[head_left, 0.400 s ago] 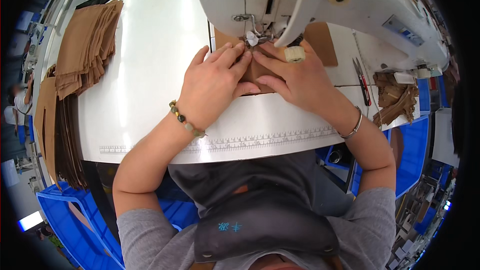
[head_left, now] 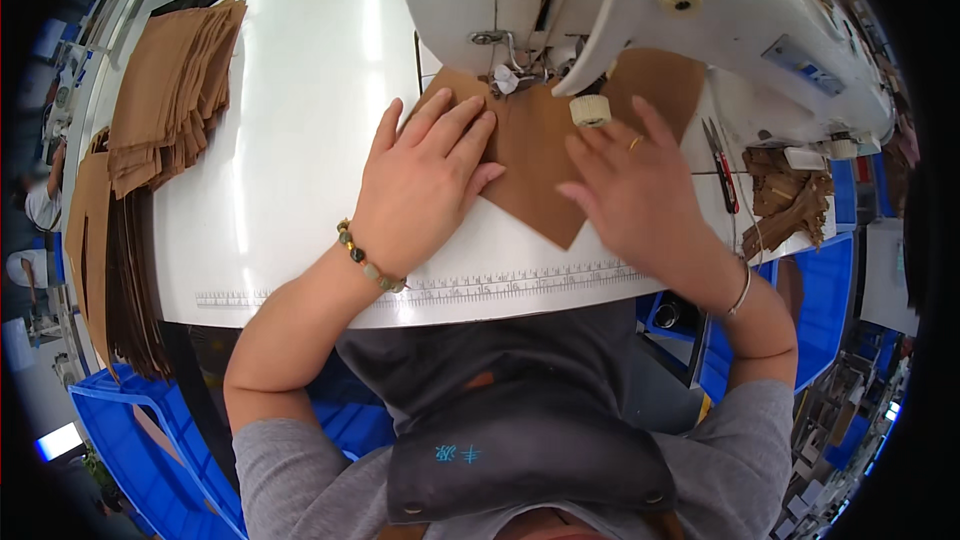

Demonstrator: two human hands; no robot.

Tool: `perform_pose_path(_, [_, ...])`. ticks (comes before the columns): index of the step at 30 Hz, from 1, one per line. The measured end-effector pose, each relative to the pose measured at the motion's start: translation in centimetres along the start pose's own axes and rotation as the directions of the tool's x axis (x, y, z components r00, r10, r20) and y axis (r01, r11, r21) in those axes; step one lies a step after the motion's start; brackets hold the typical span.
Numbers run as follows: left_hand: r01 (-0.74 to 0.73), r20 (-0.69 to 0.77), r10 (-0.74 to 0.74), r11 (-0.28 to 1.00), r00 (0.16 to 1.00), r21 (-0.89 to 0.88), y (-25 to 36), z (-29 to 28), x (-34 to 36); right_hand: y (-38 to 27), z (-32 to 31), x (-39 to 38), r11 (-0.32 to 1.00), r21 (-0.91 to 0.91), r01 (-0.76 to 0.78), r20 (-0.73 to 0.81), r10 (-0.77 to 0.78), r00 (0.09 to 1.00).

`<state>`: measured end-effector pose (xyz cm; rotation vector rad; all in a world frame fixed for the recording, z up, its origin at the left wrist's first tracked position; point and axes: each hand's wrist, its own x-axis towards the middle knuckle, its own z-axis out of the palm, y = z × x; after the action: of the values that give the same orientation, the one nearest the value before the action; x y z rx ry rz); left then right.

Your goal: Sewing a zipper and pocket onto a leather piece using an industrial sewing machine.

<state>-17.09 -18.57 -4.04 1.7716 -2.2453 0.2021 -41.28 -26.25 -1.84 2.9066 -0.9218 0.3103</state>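
Observation:
A brown flat piece (head_left: 540, 180) lies turned at an angle under the presser foot (head_left: 508, 80) of a white sewing machine (head_left: 770, 30). My left hand (head_left: 420, 180) rests on the piece's left side, fingers lying flat and slightly apart near the foot. My right hand (head_left: 640, 190) is over the piece's right side with its fingers spread and somewhat blurred, below a cream knob (head_left: 591, 110). Red-and-black scissors (head_left: 725, 172) lie just right of that hand.
Brown pieces (head_left: 170, 90) are stacked at the left, more hanging below them. Brown scraps (head_left: 780, 190) lie at the right. A printed ruler runs along the table's front edge (head_left: 450, 310). Blue bins (head_left: 110, 420) flank the table. Other people (head_left: 40, 200) appear at the far left.
The brown piece has turned, its near corner now pointing toward me. My right hand has moved right and toward me, fingers more spread. My left hand has shifted slightly left.

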Motion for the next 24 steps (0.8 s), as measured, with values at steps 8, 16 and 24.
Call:
perform_pose_path(8, [-0.058,0.003,0.06,0.978,0.998,-0.202,-0.6,-0.1,0.3,-4.7,0.2,-1.4,0.926,0.193,0.325,-0.155,-0.298,0.942])
perform_pose_path(16, [-0.035,0.005,0.037,0.972,0.999,-0.234,0.0,0.0,0.3,0.4,1.6,2.7,0.963,0.219,0.157,-0.236,-0.104,0.966])
perform_pose_path(24, [-0.008,0.003,0.008,0.981,1.0,-0.194,0.7,-0.3,0.5,0.6,2.5,2.9,0.974,0.125,0.191,-0.142,-0.173,0.975])
